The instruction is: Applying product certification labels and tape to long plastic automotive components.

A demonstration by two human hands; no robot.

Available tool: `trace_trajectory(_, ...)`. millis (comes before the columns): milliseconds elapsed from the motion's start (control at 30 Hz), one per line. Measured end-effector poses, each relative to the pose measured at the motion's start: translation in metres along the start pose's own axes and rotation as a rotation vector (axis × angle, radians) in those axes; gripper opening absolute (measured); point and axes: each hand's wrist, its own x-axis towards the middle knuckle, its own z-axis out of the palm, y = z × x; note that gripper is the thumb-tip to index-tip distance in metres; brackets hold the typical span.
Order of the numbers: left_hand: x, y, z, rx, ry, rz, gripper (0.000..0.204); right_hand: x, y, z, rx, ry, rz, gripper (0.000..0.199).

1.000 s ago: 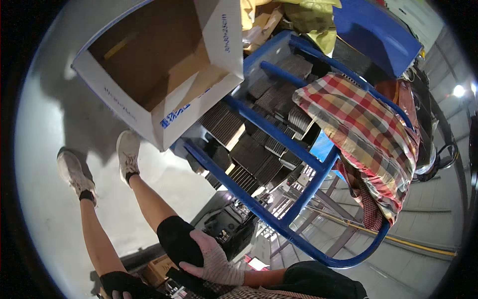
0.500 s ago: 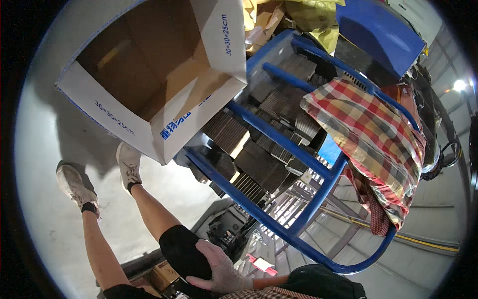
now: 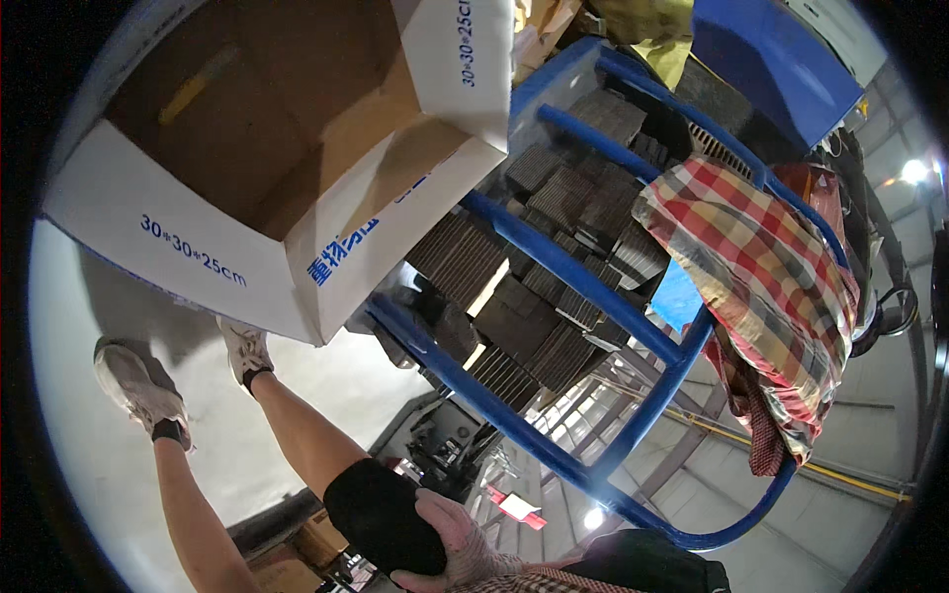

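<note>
My right hand [image 3: 463,542], in a pale, pinkish glove, rests on the knee of my black shorts [image 3: 390,519]. Its thumb stands apart from the fingers, which curve over the cloth; no object shows in it. My left hand is out of the picture. In front of me at the upper left is a large white cardboard box [image 3: 188,259] with blue print, its top open and its brown inside showing. A small yellowish patch [image 3: 198,84] shows inside. Beside it is a blue tubular metal cart [image 3: 554,262] holding stacks of dark, ribbed blocks [image 3: 519,316].
A red-and-beige plaid cloth [image 3: 751,296] hangs over the cart's frame. Behind stand a blue bin [image 3: 776,69] and yellow wrapping [image 3: 662,59]. My shoes [image 3: 138,390] are on the pale floor [image 3: 287,445]. Brown cartons [image 3: 318,539] lie near my legs at the bottom.
The view has shifted slightly; the box looks larger and reaches further left, and the cart sits a little further right. My right hand stays on the knee.
</note>
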Motion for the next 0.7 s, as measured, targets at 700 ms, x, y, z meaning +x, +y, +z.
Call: trace_trajectory(700,0.012,-0.008,0.000,0.094,0.221,0.408,0.066,0.014,-0.020,-0.041,-0.009,-0.140,-0.059,0.080)
